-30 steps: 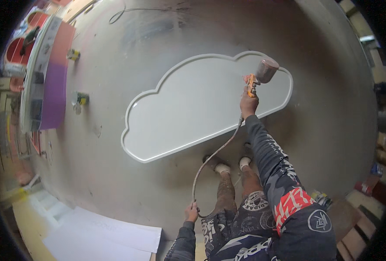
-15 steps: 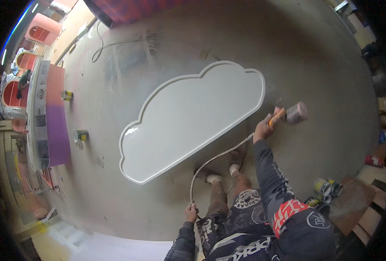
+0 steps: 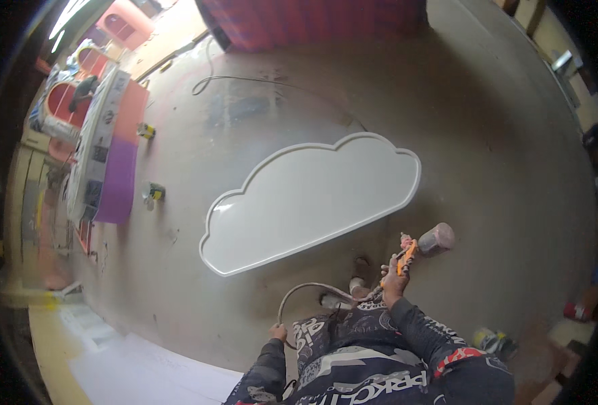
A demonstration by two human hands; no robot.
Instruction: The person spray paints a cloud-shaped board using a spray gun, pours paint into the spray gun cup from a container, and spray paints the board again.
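My right hand (image 3: 394, 282) is closed round the orange grip of a spray gun (image 3: 407, 258), whose paint-stained cup (image 3: 438, 239) sticks out to the right. From the gun a hose (image 3: 312, 286) curves left in an arc to my left hand (image 3: 278, 332), which is wrapped round it near my left thigh. Ahead of me lies a large white cloud-shaped panel (image 3: 312, 201) with a raised rim, its surface glossy at the left end. The gun is just off the panel's near right edge, not touching it.
Two paint cans (image 3: 146, 130) (image 3: 153, 192) stand left of the panel, beside a pink and purple counter (image 3: 118, 177). A thin cable (image 3: 245, 78) loops over the floor beyond. A white-topped sheet (image 3: 150, 368) lies near left; more cans (image 3: 493, 341) stand near right. A red-draped block (image 3: 319, 23) is at the far side.
My right hand has drawn the spray gun back toward my body and away from the panel's right end. The hose now bends in a tighter arc. My view has shifted and turned.
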